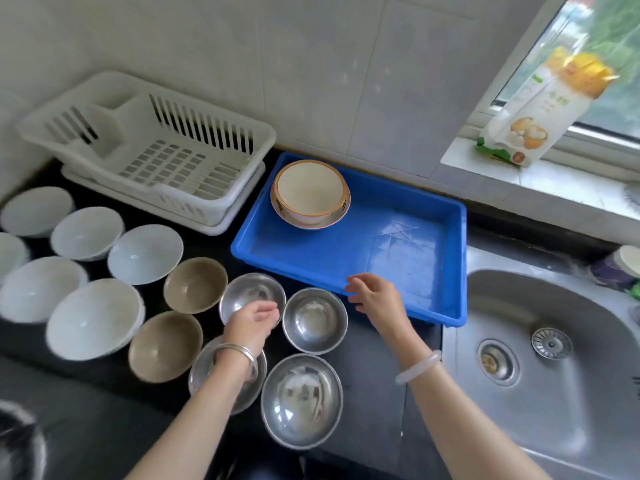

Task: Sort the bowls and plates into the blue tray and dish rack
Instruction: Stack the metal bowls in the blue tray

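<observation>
In the blue tray [349, 268], long axis slanting toward the sink, a cream bowl [310, 192] sits upright; both hands' fingers loosely curled, empty.

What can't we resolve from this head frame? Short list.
- Metal bowl under the left hand: the wrist covers most of it.
- Left hand: contact with any bowl is unclear, fingers blurred.
- White dishes at the left edge: cut off, count uncertain.
- Stack in the blue tray: what sits under the cream bowl is mostly hidden.

soft daylight enters from the window [602, 64] at upper right; wide-angle bending and blur smear the frame's edges.
</observation>
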A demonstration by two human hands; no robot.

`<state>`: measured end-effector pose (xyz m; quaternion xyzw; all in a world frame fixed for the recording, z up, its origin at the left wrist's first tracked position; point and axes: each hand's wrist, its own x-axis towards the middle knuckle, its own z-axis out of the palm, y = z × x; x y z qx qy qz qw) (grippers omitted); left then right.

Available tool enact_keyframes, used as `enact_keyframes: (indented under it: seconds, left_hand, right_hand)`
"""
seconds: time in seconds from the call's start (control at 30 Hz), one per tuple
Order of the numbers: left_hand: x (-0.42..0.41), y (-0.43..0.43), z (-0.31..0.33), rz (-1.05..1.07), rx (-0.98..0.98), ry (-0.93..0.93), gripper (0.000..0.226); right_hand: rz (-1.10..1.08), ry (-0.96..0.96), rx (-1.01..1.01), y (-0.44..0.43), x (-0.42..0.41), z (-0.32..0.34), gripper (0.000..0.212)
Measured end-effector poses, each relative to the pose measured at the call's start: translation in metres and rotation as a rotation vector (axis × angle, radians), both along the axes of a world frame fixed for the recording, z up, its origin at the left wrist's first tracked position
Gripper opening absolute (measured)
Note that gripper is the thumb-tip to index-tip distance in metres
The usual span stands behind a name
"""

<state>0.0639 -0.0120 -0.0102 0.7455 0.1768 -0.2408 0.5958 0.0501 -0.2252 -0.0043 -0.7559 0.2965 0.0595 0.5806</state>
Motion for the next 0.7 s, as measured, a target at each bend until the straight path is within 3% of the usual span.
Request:
enact_keyframes:
  seconds: [0.17,0.27,0.43,0.7]
  left_hand:
    - [-0.044,0.005,-0.02,-0.157,0.133,0.027,0.031]
    - [-0.045,0.002,-0.026,-0.317,0.236,-0.016,0.035]
    - [-0.039,-0.003,-0.028,-0.484,0.393,-0.057,0.032]
    - [-0.038,-0.004,-0.027,-0.526,0.489,-0.08,0.02]
  right_hand:
    - [0.106,0.201,-0.244,0.003,-0.048,-0.036,0.026]
    - [0.13,0.245,-0.147,0.008,-0.049,-0.045,0.036]
    - [0.02,0.236,0.069,0.016,-0.039,-0.045,0.017]
    - [-0.055,0.182,0.036,0.012,-0.047,-0.025,0.019]
